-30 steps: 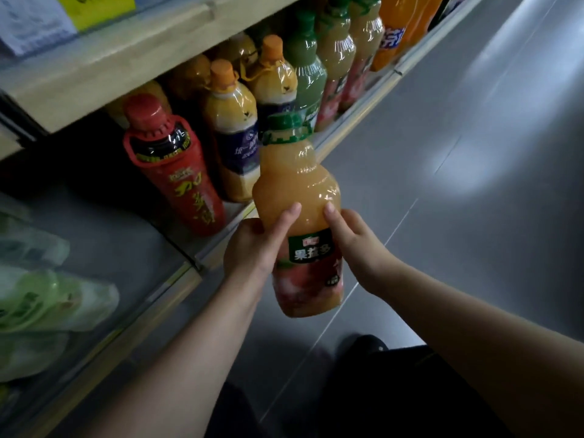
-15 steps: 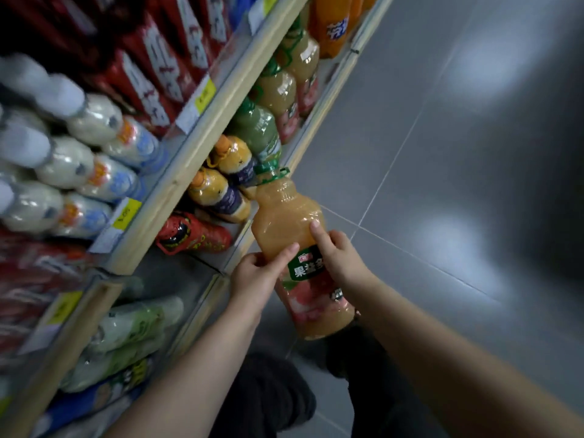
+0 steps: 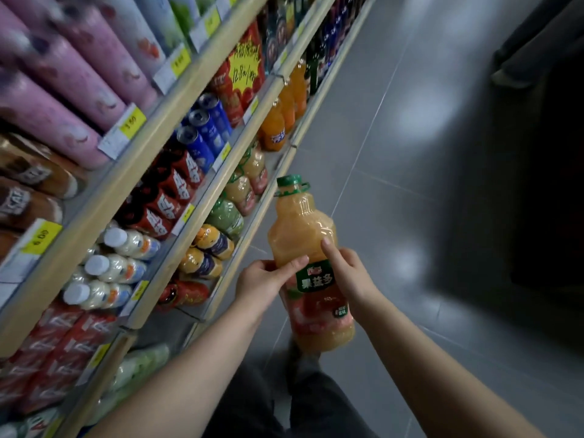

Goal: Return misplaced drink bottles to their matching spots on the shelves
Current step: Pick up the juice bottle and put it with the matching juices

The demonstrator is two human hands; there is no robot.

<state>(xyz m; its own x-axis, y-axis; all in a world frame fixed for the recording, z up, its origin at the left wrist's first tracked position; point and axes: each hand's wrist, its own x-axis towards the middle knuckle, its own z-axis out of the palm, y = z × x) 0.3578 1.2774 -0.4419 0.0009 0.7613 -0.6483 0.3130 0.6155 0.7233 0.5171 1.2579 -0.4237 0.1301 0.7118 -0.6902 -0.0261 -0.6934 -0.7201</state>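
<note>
A large peach-coloured juice bottle (image 3: 303, 235) with a green cap and a green and pink label is upright over the aisle floor. My left hand (image 3: 264, 284) grips its left side and my right hand (image 3: 349, 275) grips its right side at the label. Matching peach juice bottles (image 3: 249, 181) with green caps stand on the bottom shelf just left of it. Beside them stand a green juice bottle (image 3: 226, 218) and orange-capped yellow bottles (image 3: 211, 245). A red bottle (image 3: 186, 294) stands nearest me on that shelf.
Wooden shelves (image 3: 240, 213) run along the left with red cans (image 3: 170, 197), blue cans (image 3: 205, 131), white bottles (image 3: 117, 267) and orange soda bottles (image 3: 284, 112). Grey tiled floor (image 3: 410, 184) lies to the right. Another person's legs (image 3: 531, 42) show at the top right.
My view has risen and pulled back from the bottom shelf, so upper shelves now show. The juice bottle stays in both hands and has come away from the shelf edge over the aisle.
</note>
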